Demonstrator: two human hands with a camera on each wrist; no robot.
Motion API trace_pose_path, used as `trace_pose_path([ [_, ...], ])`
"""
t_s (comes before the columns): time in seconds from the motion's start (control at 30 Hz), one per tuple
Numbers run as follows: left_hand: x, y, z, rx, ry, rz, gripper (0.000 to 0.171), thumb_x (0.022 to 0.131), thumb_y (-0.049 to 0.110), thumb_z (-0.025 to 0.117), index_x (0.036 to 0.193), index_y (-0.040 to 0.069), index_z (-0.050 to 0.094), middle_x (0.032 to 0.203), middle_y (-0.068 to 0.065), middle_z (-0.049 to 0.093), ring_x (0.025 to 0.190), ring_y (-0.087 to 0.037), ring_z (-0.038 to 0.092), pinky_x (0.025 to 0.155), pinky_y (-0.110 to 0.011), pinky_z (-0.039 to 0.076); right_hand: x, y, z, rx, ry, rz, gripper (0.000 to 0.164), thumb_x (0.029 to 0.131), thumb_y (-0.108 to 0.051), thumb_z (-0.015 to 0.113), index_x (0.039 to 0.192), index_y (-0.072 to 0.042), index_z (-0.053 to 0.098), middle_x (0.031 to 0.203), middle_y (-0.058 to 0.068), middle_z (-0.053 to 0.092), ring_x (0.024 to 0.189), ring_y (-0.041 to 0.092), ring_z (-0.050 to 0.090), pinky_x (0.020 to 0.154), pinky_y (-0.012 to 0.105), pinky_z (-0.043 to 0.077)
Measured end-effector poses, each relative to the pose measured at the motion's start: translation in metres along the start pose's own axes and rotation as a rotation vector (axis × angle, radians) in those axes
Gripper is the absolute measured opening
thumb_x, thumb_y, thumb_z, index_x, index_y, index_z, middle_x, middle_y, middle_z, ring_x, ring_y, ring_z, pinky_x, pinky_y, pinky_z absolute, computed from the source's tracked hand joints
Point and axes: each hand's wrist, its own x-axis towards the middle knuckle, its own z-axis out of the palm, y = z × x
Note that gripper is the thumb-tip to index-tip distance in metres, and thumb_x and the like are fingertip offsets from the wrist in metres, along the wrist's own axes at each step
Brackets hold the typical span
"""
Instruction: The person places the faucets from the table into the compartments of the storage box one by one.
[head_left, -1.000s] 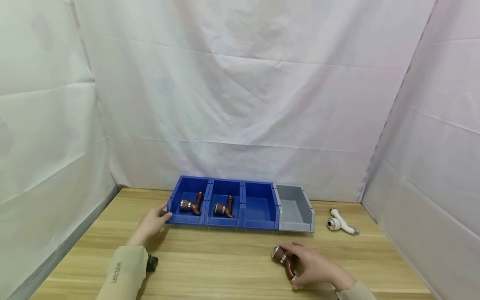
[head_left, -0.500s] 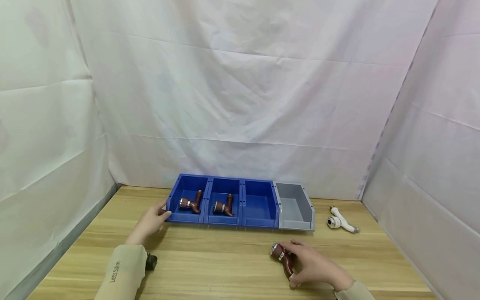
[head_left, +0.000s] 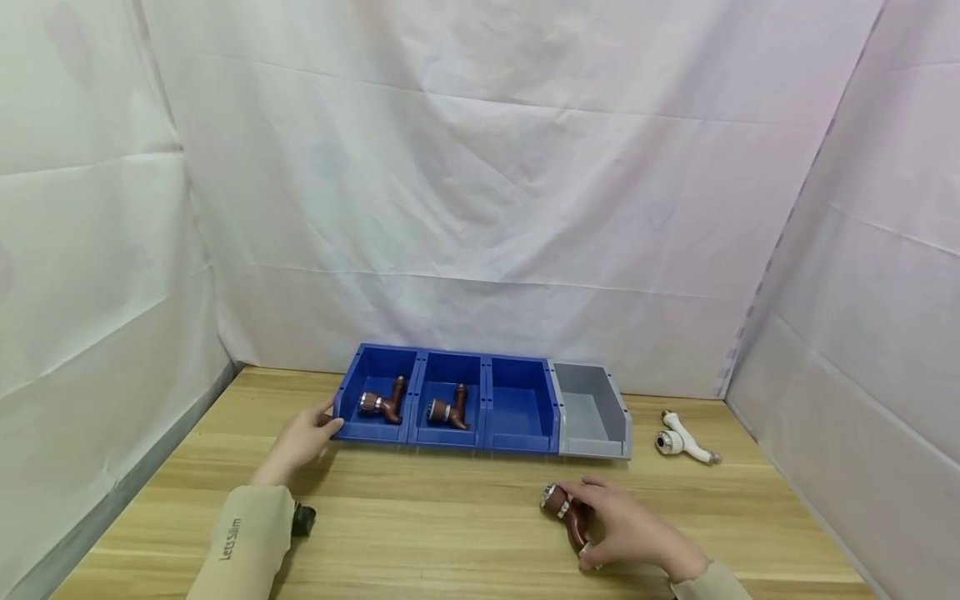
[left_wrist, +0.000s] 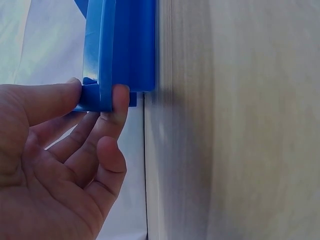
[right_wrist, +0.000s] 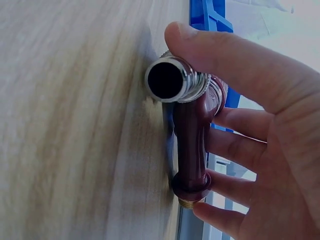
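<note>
My left hand (head_left: pixel 303 437) pinches the front left corner of the leftmost blue bin (head_left: pixel 371 433), thumb on one side of its wall and fingertips on the other, as the left wrist view shows. Two brown taps with metal ends lie in the blue bins: one tap (head_left: pixel 382 403) in the leftmost, another tap (head_left: pixel 450 410) in the second. At the front right, my right hand (head_left: pixel 630 525) grips a third brown tap (right_wrist: pixel 192 135) between thumb and fingers, low over the table. Its round metal mouth faces the wrist camera; whether it touches the wood I cannot tell.
A third blue bin (head_left: pixel 521 433) and a grey bin (head_left: pixel 592 446) continue the row, both without taps. Right of them lies a white tap (head_left: pixel 682 440) on the wooden table (head_left: pixel 435 533). White cloth (head_left: pixel 480 167) hangs behind and at both sides.
The head view has tilted down slightly. Both hands keep their holds, and the right hand with its brown tap has barely shifted.
</note>
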Motion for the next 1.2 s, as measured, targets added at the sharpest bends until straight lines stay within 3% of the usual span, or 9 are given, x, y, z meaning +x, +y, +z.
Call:
trace_pose_path([
  [0.4,0.0005,0.0011,0.0009,-0.013,-0.002,-0.015,0.056,0.099,0.010,0.054,0.146,-0.009,0.031,0.110,-0.031,0.062,0.054,-0.025,0.057,0.058,-0.037,0.047,-0.0007,-0.0011,0.0001,-0.013,0.027,-0.035,0.092,0.057,-0.030,0.089,0.140,-0.010,0.053,0.126,0.005,0.058,0.120,0.033,0.049,0.092,0.046,0.047],
  [0.57,0.0007,0.0001,0.0003,0.025,0.008,0.008,0.055,0.099,0.011,0.054,0.145,-0.011,0.032,0.110,-0.032,0.062,0.067,-0.024,0.061,0.067,-0.040,0.048,-0.0008,-0.0009,0.0005,-0.001,0.015,-0.022,0.093,0.058,-0.031,0.089,0.141,-0.011,0.051,0.128,0.006,0.056,0.121,0.032,0.048,0.092,0.046,0.047],
  [0.8,0.0002,-0.0010,0.0014,-0.030,0.003,-0.015,0.055,0.099,0.009,0.054,0.146,-0.009,0.032,0.106,-0.029,0.063,0.048,-0.025,0.054,0.050,-0.036,0.046,-0.0016,-0.0019,0.0009,-0.017,0.024,-0.012,0.094,0.057,-0.032,0.089,0.141,-0.012,0.052,0.130,0.011,0.055,0.122,0.032,0.048,0.091,0.047,0.047],
  [1.2,0.0008,0.0002,0.0014,-0.029,0.002,-0.005,0.054,0.099,0.008,0.054,0.146,-0.010,0.032,0.105,-0.029,0.063,0.049,-0.024,0.054,0.049,-0.034,0.045,-0.0028,-0.0053,-0.0022,0.017,0.024,-0.003,0.092,0.058,-0.030,0.089,0.140,-0.012,0.053,0.130,0.010,0.058,0.123,0.035,0.047,0.093,0.052,0.045],
])
